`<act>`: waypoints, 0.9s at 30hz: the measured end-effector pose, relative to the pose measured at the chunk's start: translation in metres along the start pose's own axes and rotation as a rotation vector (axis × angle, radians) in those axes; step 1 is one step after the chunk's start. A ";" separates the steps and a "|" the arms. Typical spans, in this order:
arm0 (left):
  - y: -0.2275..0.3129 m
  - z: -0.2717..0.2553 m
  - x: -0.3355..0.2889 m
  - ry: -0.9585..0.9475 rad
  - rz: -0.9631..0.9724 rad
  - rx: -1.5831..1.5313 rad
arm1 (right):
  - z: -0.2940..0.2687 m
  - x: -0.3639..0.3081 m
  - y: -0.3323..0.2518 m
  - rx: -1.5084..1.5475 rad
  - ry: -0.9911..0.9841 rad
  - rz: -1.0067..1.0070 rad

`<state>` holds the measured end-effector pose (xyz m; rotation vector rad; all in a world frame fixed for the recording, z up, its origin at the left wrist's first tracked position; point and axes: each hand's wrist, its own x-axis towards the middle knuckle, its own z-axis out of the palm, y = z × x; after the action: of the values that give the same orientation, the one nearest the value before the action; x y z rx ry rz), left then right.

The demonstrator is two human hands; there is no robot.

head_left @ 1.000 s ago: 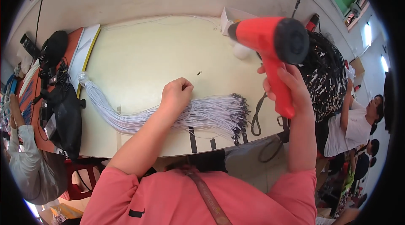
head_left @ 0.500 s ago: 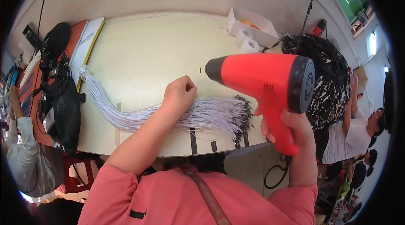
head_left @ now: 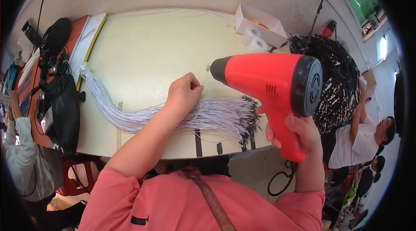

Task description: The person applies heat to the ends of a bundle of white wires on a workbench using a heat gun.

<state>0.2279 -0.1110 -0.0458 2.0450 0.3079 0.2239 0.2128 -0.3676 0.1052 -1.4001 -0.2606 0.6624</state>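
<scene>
In the head view, my right hand (head_left: 299, 132) clasps the gun (head_left: 264, 75) by its handle (head_left: 284, 133), likely to aim its nozzle (head_left: 220, 69) leftward; my left hand (head_left: 183, 92) is pinched together, on what I cannot tell; wires (head_left: 216, 116) lie under that wrist, perhaps for easy reach.

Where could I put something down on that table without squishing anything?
The big mostly bare patch of table is beyond the wires, between the yellow-edged board and the box. Crowded: right, by the heat gun, rolls and black cables; nearer, around the wires and left hand.
</scene>
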 end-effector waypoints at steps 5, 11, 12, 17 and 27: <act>-0.003 0.001 0.001 0.012 -0.017 0.037 | 0.002 -0.003 0.001 -0.052 0.062 -0.017; 0.000 0.000 0.000 0.011 -0.011 0.036 | 0.002 -0.005 0.004 0.014 0.026 -0.039; 0.000 0.000 0.001 0.011 -0.012 0.035 | 0.002 -0.005 0.003 0.015 0.014 -0.023; 0.001 0.000 0.003 0.013 -0.006 0.062 | 0.004 -0.004 0.003 -0.002 0.009 -0.012; 0.003 0.000 0.002 -0.012 -0.057 0.076 | 0.005 -0.007 0.009 -0.005 0.060 -0.013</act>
<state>0.2302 -0.1117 -0.0434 2.1084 0.3720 0.1674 0.2025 -0.3675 0.0992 -1.4195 -0.2238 0.6082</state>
